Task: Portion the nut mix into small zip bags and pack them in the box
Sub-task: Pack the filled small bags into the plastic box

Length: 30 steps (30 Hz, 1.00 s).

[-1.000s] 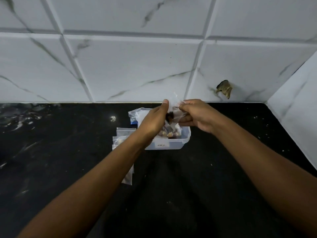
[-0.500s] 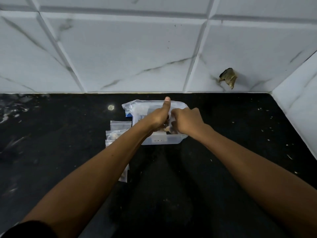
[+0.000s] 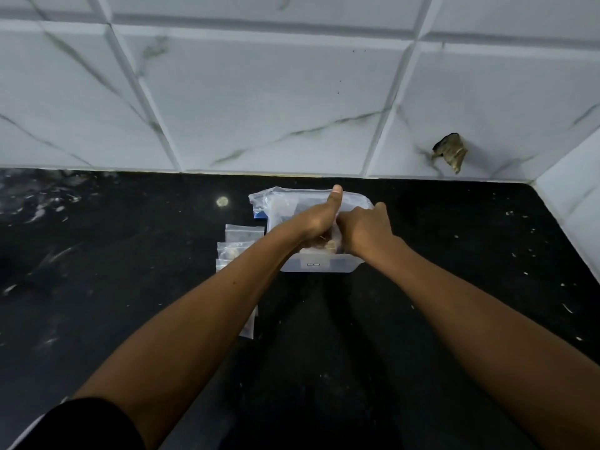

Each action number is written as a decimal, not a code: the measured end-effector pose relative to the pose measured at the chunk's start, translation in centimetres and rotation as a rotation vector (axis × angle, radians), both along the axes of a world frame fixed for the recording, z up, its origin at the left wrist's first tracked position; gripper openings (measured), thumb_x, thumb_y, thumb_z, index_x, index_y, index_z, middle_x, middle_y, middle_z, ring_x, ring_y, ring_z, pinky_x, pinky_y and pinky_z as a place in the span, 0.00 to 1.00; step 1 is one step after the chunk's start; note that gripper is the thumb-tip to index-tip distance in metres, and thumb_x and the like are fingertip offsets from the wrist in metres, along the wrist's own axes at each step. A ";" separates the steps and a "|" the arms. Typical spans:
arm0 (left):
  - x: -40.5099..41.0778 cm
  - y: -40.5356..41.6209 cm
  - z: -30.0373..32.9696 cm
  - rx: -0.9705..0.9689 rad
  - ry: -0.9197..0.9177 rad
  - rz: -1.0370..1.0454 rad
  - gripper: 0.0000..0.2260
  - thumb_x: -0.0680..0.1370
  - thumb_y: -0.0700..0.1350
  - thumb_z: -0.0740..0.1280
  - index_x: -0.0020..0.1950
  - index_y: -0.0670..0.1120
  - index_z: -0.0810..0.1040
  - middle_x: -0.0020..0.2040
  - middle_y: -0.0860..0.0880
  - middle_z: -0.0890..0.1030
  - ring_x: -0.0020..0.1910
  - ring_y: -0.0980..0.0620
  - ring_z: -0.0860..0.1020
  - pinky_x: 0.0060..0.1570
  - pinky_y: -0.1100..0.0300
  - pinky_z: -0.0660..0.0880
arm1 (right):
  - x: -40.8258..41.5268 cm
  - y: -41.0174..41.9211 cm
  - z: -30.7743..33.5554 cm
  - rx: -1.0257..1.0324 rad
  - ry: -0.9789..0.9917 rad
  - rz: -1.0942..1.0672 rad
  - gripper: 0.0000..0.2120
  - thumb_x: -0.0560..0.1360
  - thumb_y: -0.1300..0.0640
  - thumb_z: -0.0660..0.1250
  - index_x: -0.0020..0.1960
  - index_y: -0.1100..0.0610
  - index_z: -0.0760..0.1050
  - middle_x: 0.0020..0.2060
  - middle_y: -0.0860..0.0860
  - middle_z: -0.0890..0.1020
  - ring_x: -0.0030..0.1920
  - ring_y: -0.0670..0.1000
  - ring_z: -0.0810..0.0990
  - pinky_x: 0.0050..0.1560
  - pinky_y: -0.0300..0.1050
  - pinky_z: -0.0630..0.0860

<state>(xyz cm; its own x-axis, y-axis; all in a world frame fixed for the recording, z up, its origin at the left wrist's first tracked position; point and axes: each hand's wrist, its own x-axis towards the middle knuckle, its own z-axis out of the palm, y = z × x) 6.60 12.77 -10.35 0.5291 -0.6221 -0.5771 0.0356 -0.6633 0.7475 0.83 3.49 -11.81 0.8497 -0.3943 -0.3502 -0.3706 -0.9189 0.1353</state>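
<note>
Translucent plastic formed the box, set on the black counter. Over it a small zip bag of nuts was pinched between the left hand and right hand. More bags were laid just left.

Lighting, as we record it: dim and cool, the pale tiled wall evenly lit, the black countertop swallowing most detail apart from faint sheen at far left. We note soft shadows beneath both forearms, wide-angle bending of tile lines toward the edges, and slight overall softness.
</note>
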 end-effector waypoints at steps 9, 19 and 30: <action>0.1 13.4 2.9 -0.319 -0.125 0.395 0.35 0.80 0.67 0.44 0.63 0.43 0.78 0.58 0.46 0.82 0.56 0.50 0.81 0.60 0.55 0.74 | -4.0 5.5 3.4 0.340 -0.743 -0.015 0.07 0.76 0.53 0.66 0.50 0.55 0.79 0.42 0.48 0.82 0.40 0.47 0.79 0.43 0.43 0.77; -6.0 20.9 -4.1 -0.144 -0.031 0.553 0.23 0.82 0.63 0.45 0.55 0.57 0.78 0.54 0.55 0.81 0.52 0.56 0.79 0.50 0.58 0.74 | -4.0 16.4 -6.2 1.060 -0.335 -0.664 0.10 0.73 0.51 0.68 0.53 0.51 0.74 0.48 0.51 0.81 0.47 0.50 0.80 0.52 0.50 0.80; -7.8 21.2 -6.3 -0.212 0.033 0.651 0.27 0.81 0.66 0.47 0.57 0.54 0.82 0.54 0.49 0.84 0.54 0.54 0.81 0.60 0.51 0.75 | -4.9 18.3 -6.1 1.360 -0.321 -0.766 0.10 0.71 0.58 0.71 0.52 0.52 0.78 0.46 0.53 0.84 0.46 0.51 0.84 0.40 0.42 0.77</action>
